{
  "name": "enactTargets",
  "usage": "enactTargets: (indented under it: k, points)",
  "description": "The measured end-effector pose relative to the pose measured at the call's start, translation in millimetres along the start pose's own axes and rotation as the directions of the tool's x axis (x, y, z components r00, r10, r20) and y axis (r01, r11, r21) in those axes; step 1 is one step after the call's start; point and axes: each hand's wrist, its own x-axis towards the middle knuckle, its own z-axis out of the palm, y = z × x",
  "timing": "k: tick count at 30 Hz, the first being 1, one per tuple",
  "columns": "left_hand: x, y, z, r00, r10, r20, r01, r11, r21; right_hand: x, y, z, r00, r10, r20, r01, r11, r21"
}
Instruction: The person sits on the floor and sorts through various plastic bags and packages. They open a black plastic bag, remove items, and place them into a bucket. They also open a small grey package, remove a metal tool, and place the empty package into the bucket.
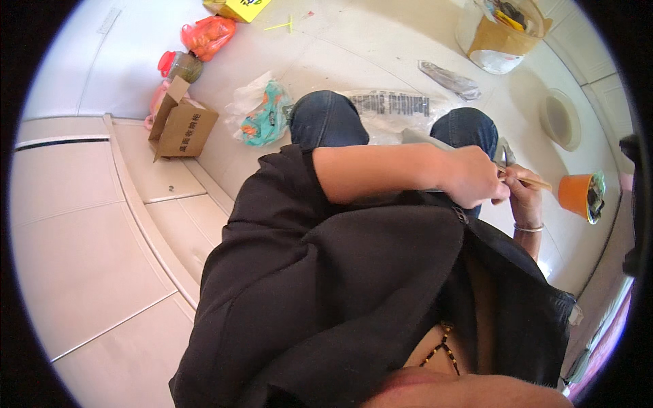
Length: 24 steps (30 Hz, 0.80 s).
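Note:
My left hand point(471, 178) is closed in a fist in front of my right knee, its fingers turned away; what it grips is hidden. Touching or nearly touching it, my right hand point(525, 198) pinches a thin light-brown stick point(537, 183) that looks like wood. The stick's left end runs to my left hand's knuckles. Just above it a small grey, metal-looking piece point(507, 154) shows; whether it joins the stick, I cannot tell. A flat grey thing point(425, 139) lies between my knees, partly hidden by my left forearm.
Clear plastic packaging point(391, 103) lies beyond my knees, near a turquoise patterned bag point(267, 121) and an open cardboard box point(192, 128). At right stand an orange tub point(575, 193), a pale round basin point(560, 120) and a brown bin point(500, 41). A red bag point(208, 37) sits far left.

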Motion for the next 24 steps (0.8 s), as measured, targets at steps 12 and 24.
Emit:
enactTargets:
  k: [12, 24]
  points:
    - [50.1, -36.1, -1.7, 0.827, -0.416, -0.379, 0.206, 0.850, -0.484, 17.7, -14.5, 21.9, 0.869, -0.486, -0.087, 0.250, 0.585, -0.771]
    - [53.4, -62.8, -22.8, 0.840, -0.528, 0.126, 0.456, 0.562, -0.690, 45.3, -7.4, 23.7, 0.504, -0.861, 0.067, 0.430, 0.183, -0.884]
